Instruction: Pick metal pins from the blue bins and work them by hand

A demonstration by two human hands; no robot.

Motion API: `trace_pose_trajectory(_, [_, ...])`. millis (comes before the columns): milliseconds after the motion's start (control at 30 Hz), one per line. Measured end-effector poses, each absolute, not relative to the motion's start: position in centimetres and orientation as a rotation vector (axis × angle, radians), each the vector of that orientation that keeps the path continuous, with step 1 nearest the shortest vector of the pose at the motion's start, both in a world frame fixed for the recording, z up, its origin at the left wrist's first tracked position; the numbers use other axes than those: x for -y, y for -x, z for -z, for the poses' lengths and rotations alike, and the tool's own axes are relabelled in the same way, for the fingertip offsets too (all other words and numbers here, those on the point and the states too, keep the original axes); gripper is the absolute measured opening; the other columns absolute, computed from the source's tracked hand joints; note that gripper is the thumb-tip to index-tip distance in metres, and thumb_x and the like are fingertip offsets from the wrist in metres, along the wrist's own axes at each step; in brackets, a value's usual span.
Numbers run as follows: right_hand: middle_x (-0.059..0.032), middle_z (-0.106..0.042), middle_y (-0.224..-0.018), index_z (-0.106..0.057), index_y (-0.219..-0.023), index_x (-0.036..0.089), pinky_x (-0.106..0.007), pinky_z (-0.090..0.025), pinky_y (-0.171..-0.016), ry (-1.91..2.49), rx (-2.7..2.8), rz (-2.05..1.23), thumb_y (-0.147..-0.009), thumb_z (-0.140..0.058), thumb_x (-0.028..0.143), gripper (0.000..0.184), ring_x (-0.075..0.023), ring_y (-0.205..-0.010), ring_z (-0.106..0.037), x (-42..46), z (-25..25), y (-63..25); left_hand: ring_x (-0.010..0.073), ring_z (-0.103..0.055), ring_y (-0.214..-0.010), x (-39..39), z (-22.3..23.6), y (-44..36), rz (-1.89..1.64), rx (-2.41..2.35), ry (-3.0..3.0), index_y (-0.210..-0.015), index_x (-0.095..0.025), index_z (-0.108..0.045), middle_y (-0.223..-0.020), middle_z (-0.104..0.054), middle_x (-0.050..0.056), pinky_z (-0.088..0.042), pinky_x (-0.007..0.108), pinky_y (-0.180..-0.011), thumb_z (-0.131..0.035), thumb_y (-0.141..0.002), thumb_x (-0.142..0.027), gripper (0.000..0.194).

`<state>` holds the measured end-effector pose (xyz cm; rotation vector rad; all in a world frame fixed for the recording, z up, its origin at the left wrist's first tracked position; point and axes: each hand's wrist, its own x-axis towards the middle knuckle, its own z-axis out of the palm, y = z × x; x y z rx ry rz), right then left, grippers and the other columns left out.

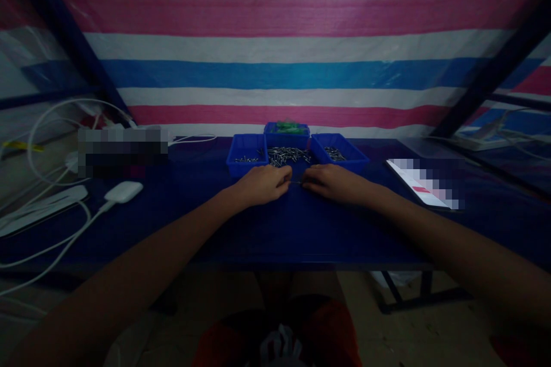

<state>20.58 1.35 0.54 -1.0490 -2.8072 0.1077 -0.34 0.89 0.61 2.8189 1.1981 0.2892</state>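
My left hand point(266, 184) is closed in a pinch just above the blue table, near the left blue bin point(247, 169). Facing it, my right hand point(332, 182) pinches too. A thin metal piece point(296, 183) spans the small gap between both sets of fingertips; it is too small and dark to tell its exact kind. Behind the hands lies a heap of loose slim metal parts point(289, 153), which look like screws or pins. Similar small parts point(334, 153) sit inside the right blue bin point(355, 156). At the back, a third blue bin point(287, 139) holds green pieces point(288, 126).
A phone point(408, 180) with a lit screen lies on the right of the table point(267, 235). To the left are a white charger point(123, 191), white cables point(88, 223) and a flat pale device point(47, 206). A striped sheet point(284, 74) hangs behind the table.
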Motion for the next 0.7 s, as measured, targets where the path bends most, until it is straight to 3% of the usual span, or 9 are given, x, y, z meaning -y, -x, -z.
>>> trace_pose_trajectory(700, [-0.0052,-0.059,-0.081,-0.050,-0.083,0.017,-0.025,-0.039,-0.064,1.079,2.773,-0.066,-0.085,-0.041,0.023,0.011,-0.0134,-0.069,-0.054,-0.84,-0.85,-20.37,0.0132,-0.054,-0.065,-0.98,-0.63,0.41,-0.250,-1.227,-2.797,-0.088,-0.019,-0.050,-0.074,-0.061,0.001,-0.030,0.025,-0.054,-0.041,-0.081,-0.028,0.014])
